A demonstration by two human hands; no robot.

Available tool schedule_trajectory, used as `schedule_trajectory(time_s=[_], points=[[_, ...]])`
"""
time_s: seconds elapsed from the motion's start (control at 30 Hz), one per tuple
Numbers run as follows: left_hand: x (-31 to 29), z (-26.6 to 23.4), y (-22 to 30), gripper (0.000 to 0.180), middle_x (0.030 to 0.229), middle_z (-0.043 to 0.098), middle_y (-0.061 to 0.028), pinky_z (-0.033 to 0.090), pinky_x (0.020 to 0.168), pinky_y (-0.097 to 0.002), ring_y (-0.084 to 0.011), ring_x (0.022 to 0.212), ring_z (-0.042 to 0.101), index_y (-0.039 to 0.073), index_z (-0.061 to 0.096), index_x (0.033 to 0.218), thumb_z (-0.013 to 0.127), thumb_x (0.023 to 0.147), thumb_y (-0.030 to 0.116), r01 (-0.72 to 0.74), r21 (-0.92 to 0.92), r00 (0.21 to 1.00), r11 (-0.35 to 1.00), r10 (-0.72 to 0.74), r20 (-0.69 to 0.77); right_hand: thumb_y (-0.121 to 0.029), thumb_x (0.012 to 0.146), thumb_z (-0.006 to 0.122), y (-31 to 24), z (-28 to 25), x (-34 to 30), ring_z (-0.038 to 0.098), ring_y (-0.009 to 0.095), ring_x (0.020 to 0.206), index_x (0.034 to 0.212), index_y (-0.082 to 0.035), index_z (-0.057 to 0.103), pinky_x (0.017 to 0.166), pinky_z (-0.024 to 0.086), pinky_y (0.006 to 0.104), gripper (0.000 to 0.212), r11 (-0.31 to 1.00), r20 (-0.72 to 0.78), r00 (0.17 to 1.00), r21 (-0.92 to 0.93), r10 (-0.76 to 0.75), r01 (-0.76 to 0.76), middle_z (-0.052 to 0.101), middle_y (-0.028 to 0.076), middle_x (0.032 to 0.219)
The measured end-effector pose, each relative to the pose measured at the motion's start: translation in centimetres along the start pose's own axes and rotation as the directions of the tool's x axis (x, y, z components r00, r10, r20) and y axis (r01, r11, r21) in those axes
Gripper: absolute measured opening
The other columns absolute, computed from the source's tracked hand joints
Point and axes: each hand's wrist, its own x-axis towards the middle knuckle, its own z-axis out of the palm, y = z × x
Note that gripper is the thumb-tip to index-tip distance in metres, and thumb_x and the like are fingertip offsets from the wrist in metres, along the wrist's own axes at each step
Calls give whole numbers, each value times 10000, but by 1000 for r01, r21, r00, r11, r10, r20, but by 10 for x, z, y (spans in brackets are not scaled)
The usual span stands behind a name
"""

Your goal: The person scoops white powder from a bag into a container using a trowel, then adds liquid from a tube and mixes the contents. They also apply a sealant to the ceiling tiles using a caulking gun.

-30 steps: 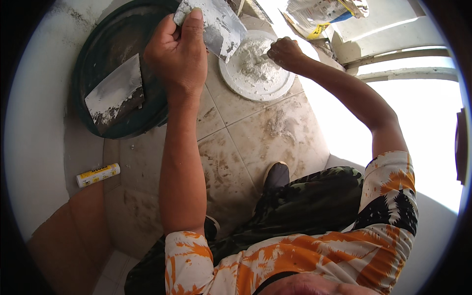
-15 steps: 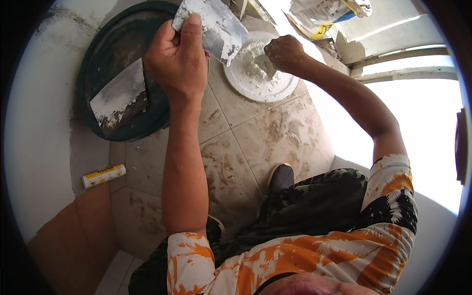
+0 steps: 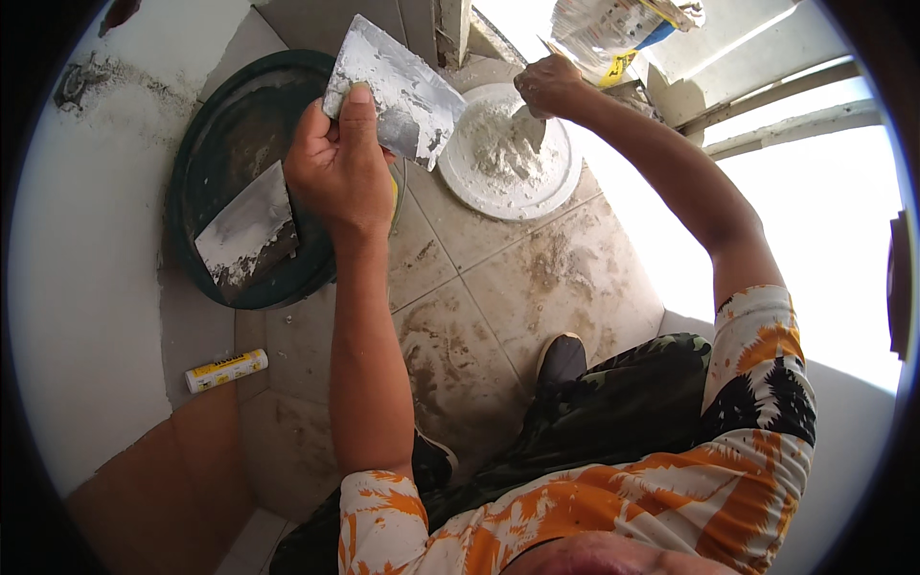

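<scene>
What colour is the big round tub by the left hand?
Dark green tub, clearest in the head view.

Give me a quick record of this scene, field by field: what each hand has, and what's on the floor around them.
Left hand: grip shut on a wide trowel, blade smeared grey.
Right hand: grip shut on a small tool, its tip in the white powder.
Powder holder: round white lid on the tiled floor.
Left of it: dark green tub with a second trowel inside.
Also: yellow tube by the wall.
</scene>
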Motion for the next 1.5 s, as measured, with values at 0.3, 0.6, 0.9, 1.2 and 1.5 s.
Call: schedule_trajectory(time_s=[0.3,0.6,0.9,1.2,1.5], points=[[0,-4,1,243,786,699,-31,484,452,-209,-64,557,600,-2,709,958,665,985,236,15,40,1000,999,-16,22,-156,793,725,13,-13,4,722,259,804,942,-93,720,648,566,403,162,999,-111,993,-30,-41,38,748,84,852],[-1,0,5,235,734,679,-12,473,453,-204,-35,554,568,-5,689,927,668,988,221,12,43,1000,999,-13,17,-214,864,663,26,28,12,699,279,810,792,-107,660,744,561,415,129,982,-424,886,-71,-188,174,686,59,789],[-2,2,1,229,724,671,-11,447,449,-191,-28,548,559,-8,692,927,673,985,213,-15,36,1000,999,14,23,-109,717,778,11,8,-3,729,263,830,912,-86,757,656,577,385,197,998,32,997,13,-66,66,758,63,891],[-2,5,1,225,714,667,-2,441,449,-193,-24,537,548,-3,694,918,675,983,212,-28,34,999,999,27,33,-135,752,781,40,41,16,727,249,967,1091,-85,754,718,583,387,344,948,368,896,98,248,-303,757,80,1055],[-2,4,1,212,700,660,2,424,446,-192,-19,527,532,1,691,909,674,983,199,-30,33,999,999,29,28,-125,793,748,-6,13,32,723,273,806,1086,-77,738,567,578,422,297,996,250,966,52,58,-74,744,71,975]])
